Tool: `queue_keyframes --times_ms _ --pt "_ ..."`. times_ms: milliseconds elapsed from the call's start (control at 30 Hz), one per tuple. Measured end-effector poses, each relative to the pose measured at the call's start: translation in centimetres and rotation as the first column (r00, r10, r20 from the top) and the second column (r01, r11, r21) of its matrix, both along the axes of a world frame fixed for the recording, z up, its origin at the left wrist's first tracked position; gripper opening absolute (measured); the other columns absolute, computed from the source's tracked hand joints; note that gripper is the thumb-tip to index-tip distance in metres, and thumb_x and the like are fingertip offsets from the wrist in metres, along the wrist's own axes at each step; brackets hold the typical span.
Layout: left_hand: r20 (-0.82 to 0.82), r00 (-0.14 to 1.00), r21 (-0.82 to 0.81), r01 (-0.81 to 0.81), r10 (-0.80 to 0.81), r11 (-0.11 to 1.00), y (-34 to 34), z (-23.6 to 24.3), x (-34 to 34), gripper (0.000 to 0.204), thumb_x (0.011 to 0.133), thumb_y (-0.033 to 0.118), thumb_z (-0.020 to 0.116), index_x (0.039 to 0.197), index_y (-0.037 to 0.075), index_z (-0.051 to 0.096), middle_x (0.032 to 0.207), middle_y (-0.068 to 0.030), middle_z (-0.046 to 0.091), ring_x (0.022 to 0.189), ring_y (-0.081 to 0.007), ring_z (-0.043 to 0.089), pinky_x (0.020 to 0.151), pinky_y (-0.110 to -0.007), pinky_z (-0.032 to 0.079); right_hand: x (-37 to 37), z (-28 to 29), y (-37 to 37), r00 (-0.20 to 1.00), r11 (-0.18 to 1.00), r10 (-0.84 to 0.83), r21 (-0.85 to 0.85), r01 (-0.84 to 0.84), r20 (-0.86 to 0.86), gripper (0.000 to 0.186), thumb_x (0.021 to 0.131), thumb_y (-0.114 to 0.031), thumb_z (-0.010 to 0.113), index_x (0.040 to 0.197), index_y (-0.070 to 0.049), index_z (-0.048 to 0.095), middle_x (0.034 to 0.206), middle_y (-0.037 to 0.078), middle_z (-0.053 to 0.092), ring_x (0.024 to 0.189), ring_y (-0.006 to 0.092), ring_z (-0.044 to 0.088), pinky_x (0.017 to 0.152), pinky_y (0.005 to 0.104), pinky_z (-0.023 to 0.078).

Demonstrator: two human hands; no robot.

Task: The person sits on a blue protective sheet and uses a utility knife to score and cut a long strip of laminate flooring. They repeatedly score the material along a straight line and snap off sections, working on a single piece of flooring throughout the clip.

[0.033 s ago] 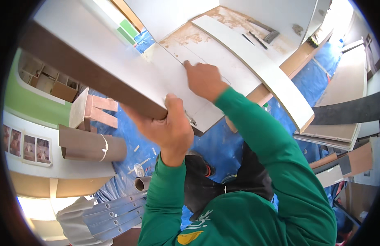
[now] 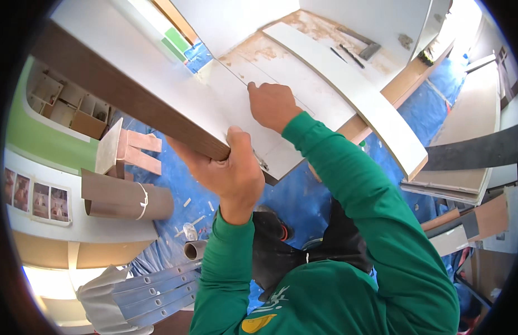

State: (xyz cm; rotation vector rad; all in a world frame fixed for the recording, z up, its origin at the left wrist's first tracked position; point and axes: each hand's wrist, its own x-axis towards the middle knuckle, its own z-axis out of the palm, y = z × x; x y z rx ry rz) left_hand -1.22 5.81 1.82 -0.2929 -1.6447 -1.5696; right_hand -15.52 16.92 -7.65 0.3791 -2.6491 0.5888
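A brown-edged white panel (image 2: pixel 136 56) slants over the left side of the white surface (image 2: pixel 326 101). A long white board (image 2: pixel 354 86) overhangs the right edge, between the right hand (image 2: pixel 274 106) and a metal square (image 2: pixel 372 51) and two slim dark tools (image 2: pixel 353 57). The left hand (image 2: pixel 236 173) clasps the panel's near end, thumb opposing fingers; the right, beside the panel, is curled with index extended, contents unclear.

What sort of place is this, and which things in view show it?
Probably a room being renovated or fitted out: blue sheeting is spread underfoot, large loose boards lie stacked at the right, and an L-shaped tool lies toward the top.
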Motion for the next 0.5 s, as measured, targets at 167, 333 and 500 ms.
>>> queue_keyframes --times_ms 167,333,500 --pt "-0.034 0.998 0.038 0.053 -0.051 0.998 -1.2 -0.4 -0.2 0.087 0.091 -0.003 0.066 0.17 -0.006 0.029 0.15 -0.0215 0.056 0.129 -0.0276 0.062 0.113 -0.039 0.051 3.4 2.2 0.8 0.989 0.999 0.028 0.012 -0.03 0.143 0.051 0.102 -0.009 0.054 0.153 -0.011 0.062 0.091 0.02 0.079 0.086 0.0412 0.079 0.072 0.0546 0.06" --pt "0.06 0.998 0.073 -0.024 0.019 0.997 -1.2 -0.8 0.7 0.086 0.091 -0.002 0.065 0.168 -0.009 0.029 0.149 -0.0229 0.057 0.13 -0.0288 0.062 0.113 -0.039 0.051 17.4 8.5 6.2 0.979 1.0 0.005 0.023 -0.01 0.204 0.05 0.102 -0.009 0.063 0.152 -0.015 0.062 0.068 0.012 0.068 0.063 0.0361 0.07 0.057 0.0518 0.049" --pt "0.018 0.999 0.068 -0.05 0.048 0.996 -2.3 -1.1 1.0 0.085 0.089 -0.001 0.066 0.166 -0.009 0.031 0.149 -0.0225 0.056 0.131 -0.0293 0.061 0.114 -0.039 0.05 16.0 9.5 4.9 0.979 0.998 0.054 0.034 -0.061 0.195 0.051 0.101 -0.01 0.065 0.153 -0.013 0.062 0.07 0.012 0.07 0.064 0.0358 0.071 0.059 0.0509 0.052"
